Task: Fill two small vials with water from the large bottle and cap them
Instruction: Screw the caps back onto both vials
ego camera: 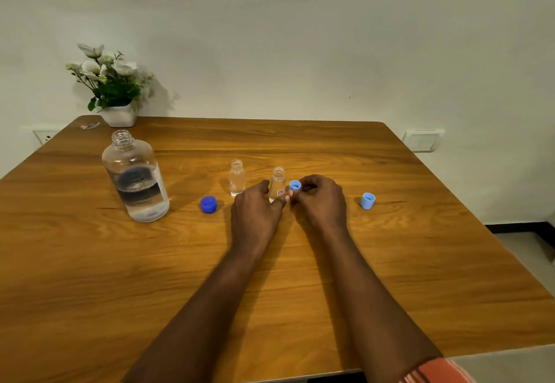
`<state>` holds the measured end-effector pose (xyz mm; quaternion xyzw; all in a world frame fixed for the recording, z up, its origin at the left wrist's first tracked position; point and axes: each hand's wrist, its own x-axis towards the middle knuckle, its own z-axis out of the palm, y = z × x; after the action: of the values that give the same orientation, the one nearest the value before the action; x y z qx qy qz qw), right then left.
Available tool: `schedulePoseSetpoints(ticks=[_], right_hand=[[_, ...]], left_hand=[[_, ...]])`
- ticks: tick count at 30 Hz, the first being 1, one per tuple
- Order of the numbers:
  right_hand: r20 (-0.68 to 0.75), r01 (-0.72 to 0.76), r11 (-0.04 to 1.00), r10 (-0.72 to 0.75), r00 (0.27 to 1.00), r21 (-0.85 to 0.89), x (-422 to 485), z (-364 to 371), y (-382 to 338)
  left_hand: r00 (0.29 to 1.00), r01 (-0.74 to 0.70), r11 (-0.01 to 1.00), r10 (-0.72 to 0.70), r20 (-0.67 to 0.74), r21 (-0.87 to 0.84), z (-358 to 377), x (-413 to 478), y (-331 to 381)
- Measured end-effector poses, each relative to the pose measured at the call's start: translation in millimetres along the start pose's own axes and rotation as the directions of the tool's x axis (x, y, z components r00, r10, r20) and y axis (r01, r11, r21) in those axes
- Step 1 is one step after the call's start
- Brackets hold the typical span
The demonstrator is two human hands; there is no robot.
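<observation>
Wood table (300, 277), bottle (135, 177), vials (237, 177), caps (367, 201) (plant (112, 85) too)

Bottle (135, 177) left of two vials (237, 177) (277, 183); caps (208, 204) (367, 201) flank them.

this looks like a room in a home rather than a lab or workshop. a wooden table (300, 262) with rounded corners stands against a plain pale wall (300, 37). a small white pot of artificial-looking white flowers (111, 82) sits at its far left corner. wall sockets (423, 141) show at table height on both sides, and dark skirting (516, 227) runs low on the right.
</observation>
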<state>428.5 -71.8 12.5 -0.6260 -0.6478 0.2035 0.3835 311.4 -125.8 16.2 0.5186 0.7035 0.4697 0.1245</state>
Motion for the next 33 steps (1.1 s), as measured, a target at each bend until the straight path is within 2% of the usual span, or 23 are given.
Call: schedulePoseSetpoints(ticks=[3,8,12,16,19,33], right_hand=[[0.001,0.013,1.0,-0.013,1.0,0.012,1.5,0.9,0.3],[0.017,-0.013,0.98,0.009,1.0,0.201,3.6,-6.2,1.2],[0.08,0.08,0.966,-0.102,0.992,0.247,8.4,-23.6,-6.8],[0.207,0.255,0.959,-0.277,0.938,0.125,17.0,-40.4,-26.6],[0.3,0.352,0.936,-0.343,0.89,0.026,23.1,-51.9,-41.0],[0.435,0.459,0.887,-0.393,0.81,-0.054,31.6,-74.8,-54.7]], left_hand=[[1.0,0.003,1.0,-0.003,0.005,-0.03,1.1,3.0,-0.5],[1.0,-0.003,0.997,0.004,0.014,-0.077,1.7,5.2,-3.6],[1.0,-0.001,0.996,0.003,0.025,-0.093,2.1,8.4,-7.1],[0.998,-0.046,0.994,0.051,0.048,-0.103,1.1,9.4,-7.7],[0.995,-0.089,0.993,0.093,0.043,-0.083,0.3,8.6,-5.5],[0.98,-0.18,0.982,0.184,0.082,-0.051,1.2,6.0,-5.2]])
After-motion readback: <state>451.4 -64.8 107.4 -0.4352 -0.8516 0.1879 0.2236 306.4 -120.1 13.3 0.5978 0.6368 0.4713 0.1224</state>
